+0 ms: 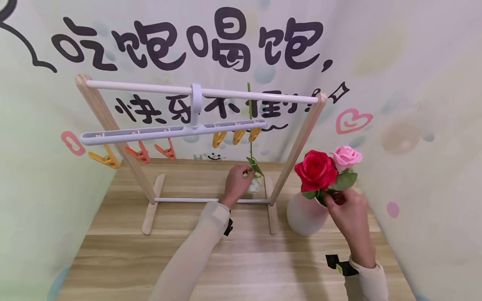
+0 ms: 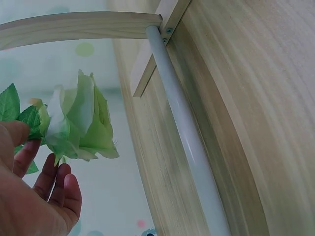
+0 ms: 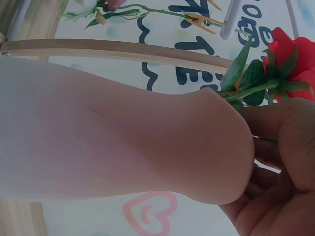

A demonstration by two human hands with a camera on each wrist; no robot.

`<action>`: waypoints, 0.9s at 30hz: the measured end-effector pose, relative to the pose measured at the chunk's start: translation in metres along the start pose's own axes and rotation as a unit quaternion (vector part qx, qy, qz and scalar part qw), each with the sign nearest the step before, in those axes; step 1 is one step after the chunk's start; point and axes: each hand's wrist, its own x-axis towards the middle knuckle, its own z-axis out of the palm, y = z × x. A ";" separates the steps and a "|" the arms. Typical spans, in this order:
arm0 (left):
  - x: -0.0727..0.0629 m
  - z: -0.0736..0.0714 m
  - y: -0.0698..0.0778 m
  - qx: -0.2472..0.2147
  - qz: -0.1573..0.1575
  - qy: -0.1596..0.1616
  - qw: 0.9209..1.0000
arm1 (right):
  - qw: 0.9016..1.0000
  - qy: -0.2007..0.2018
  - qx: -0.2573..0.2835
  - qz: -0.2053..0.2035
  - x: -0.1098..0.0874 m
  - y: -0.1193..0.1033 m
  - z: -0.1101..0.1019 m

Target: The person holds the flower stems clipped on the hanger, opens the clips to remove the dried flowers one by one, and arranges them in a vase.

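Note:
A white rose with green-tinged petals hangs head down, its stem rising past a yellow clip at the hanger's right end. Thumb and index finger of my left hand pinch it by the leaves just behind the bloom; the other fingers curl loosely under the white rose in the left wrist view. Over the vase, my right hand pinches a rose stem at the mouth. A red rose and a pink rose stand above it; which stem is held I cannot tell.
A white clip hanger hangs by its hook from the rack's top rod. Other yellow and orange clips dangle from it. The wooden rack's right post stands between my hands. A lettered wall hanging surrounds the wooden table.

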 end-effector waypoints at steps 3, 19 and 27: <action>-0.003 -0.001 -0.002 0.008 0.003 -0.002 1.000 | 1.000 -0.011 -0.002 0.017 -0.003 -0.002 -0.001; -0.009 -0.008 -0.003 0.012 -0.006 -0.025 1.000 | 0.999 -0.018 -0.014 0.028 -0.005 -0.009 -0.006; -0.013 -0.007 -0.003 0.010 0.003 -0.035 0.999 | 1.000 0.008 -0.006 0.028 -0.010 -0.013 -0.012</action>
